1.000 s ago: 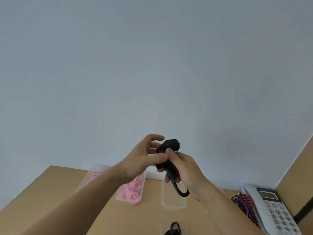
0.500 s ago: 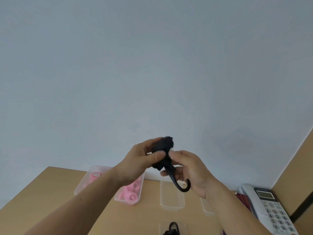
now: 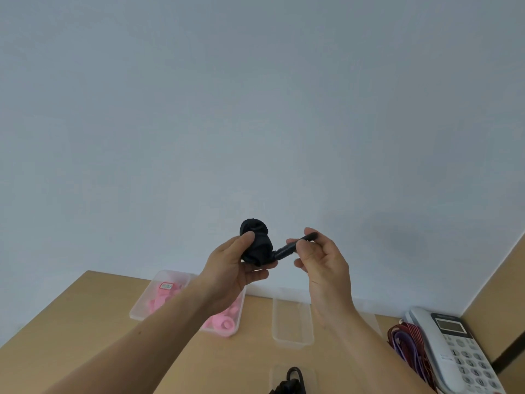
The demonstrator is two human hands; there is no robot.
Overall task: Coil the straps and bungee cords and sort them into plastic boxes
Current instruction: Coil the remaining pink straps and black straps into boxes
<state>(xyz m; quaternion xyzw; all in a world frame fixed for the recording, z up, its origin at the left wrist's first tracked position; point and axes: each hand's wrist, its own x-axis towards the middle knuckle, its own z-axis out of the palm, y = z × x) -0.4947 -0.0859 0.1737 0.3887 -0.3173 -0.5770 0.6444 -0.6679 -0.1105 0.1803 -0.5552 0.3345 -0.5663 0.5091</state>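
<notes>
Head view: left grip (image 3: 231,267) clasps one black cord (image 3: 257,241); right grip (image 3: 322,261) pinches its end.

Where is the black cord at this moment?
In the head view's centre, the cord is held before the wall: coil in the left hand, free end pinched by the right hand.

Tabletop (image 3: 85,322) abuts the wall. Rear left: box (image 3: 145,302) containing rolls (image 3: 221,322). Rear centre: second box (image 3: 292,325). Near edge, centre: third box (image 3: 311,378) containing a cord (image 3: 292,379). Right: telephone (image 3: 454,354), loose straps (image 3: 409,345) just left of it. Above: left hand (image 3: 227,265) and right hand (image 3: 324,265), coiled strap (image 3: 255,243) between.
</notes>
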